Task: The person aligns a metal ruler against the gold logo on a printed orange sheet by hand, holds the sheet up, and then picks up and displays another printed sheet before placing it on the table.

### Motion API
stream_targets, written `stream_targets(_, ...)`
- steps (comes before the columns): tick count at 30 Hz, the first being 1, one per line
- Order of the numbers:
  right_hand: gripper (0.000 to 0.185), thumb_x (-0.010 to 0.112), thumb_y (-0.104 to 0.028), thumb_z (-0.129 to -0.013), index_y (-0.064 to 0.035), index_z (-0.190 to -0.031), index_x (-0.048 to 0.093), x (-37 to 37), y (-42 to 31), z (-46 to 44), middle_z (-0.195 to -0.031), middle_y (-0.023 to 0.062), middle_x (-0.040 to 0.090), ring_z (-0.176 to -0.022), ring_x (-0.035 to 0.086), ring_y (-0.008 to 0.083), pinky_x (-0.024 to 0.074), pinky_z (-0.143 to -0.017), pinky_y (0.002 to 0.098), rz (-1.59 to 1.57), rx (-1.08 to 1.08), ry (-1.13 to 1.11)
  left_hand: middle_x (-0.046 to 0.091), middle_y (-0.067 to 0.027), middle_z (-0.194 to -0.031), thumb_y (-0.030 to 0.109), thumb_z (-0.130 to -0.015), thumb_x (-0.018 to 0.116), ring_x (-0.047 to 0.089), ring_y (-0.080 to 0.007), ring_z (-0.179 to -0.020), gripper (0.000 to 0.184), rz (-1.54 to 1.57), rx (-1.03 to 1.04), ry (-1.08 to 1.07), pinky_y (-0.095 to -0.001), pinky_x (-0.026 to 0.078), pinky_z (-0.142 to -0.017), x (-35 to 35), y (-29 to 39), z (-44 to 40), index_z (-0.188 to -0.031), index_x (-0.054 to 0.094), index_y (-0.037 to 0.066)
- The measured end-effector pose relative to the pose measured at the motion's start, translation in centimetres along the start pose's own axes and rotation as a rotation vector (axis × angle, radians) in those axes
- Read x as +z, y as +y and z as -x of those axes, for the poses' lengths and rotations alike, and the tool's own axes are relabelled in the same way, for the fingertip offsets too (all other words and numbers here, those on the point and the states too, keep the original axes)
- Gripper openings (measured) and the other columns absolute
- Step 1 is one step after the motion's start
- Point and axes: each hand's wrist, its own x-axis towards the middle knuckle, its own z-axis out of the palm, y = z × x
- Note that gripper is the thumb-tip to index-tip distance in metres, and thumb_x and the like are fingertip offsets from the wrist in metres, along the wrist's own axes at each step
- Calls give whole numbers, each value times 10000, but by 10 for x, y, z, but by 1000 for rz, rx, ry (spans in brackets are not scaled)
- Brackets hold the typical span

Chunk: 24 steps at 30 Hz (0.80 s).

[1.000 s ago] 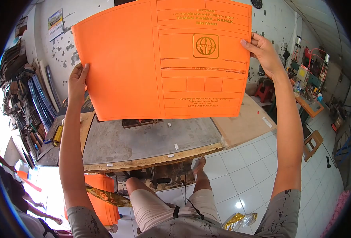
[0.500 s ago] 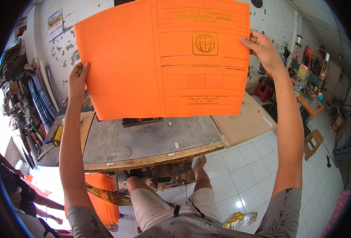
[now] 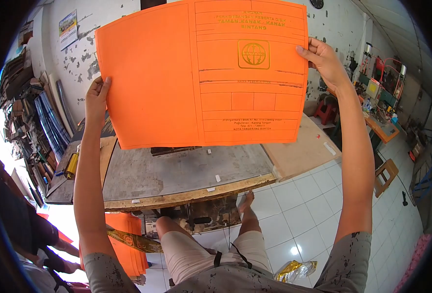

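An orange printed cover sheet (image 3: 150,78) is held up spread out in front of me, above the grey-topped worktable (image 3: 186,176). Gold lettering and a gold globe emblem show on its right half; the left half is plain. My left hand (image 3: 98,94) pinches its left edge, with the thumb on the front. At the right edge my right hand (image 3: 321,58) grips the sheet between thumb and fingers. The sheet hides the far part of the table.
Orange sheets (image 3: 123,259) lie in a stack at my left knee, a used gold foil strip (image 3: 133,240) across them. Crumpled gold foil (image 3: 296,271) is on the tiled floor. Another person (image 3: 25,224) is at far left. A wooden stool (image 3: 385,177) stands right.
The sheet has shifted very slightly, its left edge moving a little to the right. The other person at far left has moved closer in view.
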Motion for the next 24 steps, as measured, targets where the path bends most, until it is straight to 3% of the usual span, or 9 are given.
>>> stream_targets(7, 300, 678, -285, -959, -70, -1168, 678, 1, 2, 2, -975, -1, 721, -770, 594, 63, 484, -741, 257, -7, -8, 18, 699, -68, -1080, 308, -992, 639, 649, -98, -954, 415, -4, -12, -5, -238, 516, -828, 2, 1, 2, -1228, 596, -30)
stream_targets(24, 286, 671, -280, -963, -62, -1148, 674, -3, 9, 3, -980, 1, 714, -842, 648, 77, 521, -800, 273, 4, -2, -11, 706, -71, -1067, 270, -1003, 622, 653, -87, -925, 383, -22, -24, 1, -234, 518, -796, 6, 6, 8, -1229, 590, -38)
